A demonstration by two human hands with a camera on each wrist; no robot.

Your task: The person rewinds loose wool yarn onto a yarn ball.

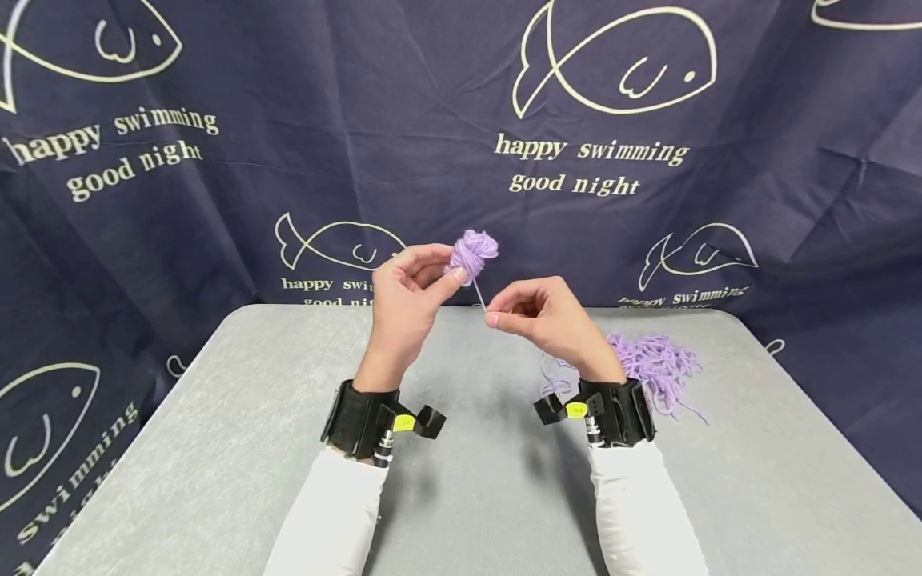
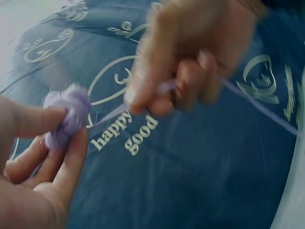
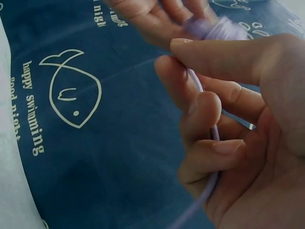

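A small wound ball of purple yarn (image 1: 471, 254) is pinched between the thumb and fingers of my left hand (image 1: 409, 300), held up above the far part of the table. From the ball a taut yarn strand (image 1: 479, 294) runs down to my right hand (image 1: 551, 316), which pinches it between thumb and forefinger. In the right wrist view the strand (image 3: 212, 179) passes under the curled fingers and across the palm. The left wrist view shows the yarn ball (image 2: 69, 114) in the left fingertips, with the right hand (image 2: 190, 57) blurred beside it.
A loose heap of purple yarn (image 1: 659, 364) lies on the grey table (image 1: 749, 464) behind the right wrist, with some loops (image 1: 558, 380) to its left. A dark blue curtain (image 1: 432, 104) with fish drawings hangs behind the table. Both wrists wear black camera straps.
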